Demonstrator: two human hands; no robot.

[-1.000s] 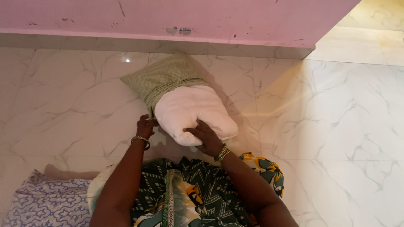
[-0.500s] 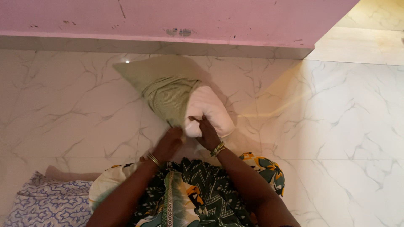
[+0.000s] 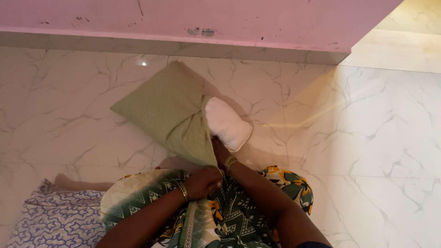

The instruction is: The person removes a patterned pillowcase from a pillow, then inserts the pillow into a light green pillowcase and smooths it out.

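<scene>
Left hand (image 3: 204, 180) clenched on green pillowcase (image 3: 170, 112) edge, right hand (image 3: 219, 151) hidden inside it, grip unclear, white pillow (image 3: 227, 123) protruding, marble floor (image 3: 367, 128)

Gold bangles (image 3: 183, 191) both wrists; green patterned garment (image 3: 229, 216), orange-yellow accents.

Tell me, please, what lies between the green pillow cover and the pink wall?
In the head view, only bare marble floor lies between the green pillow cover and the pink wall.
</scene>
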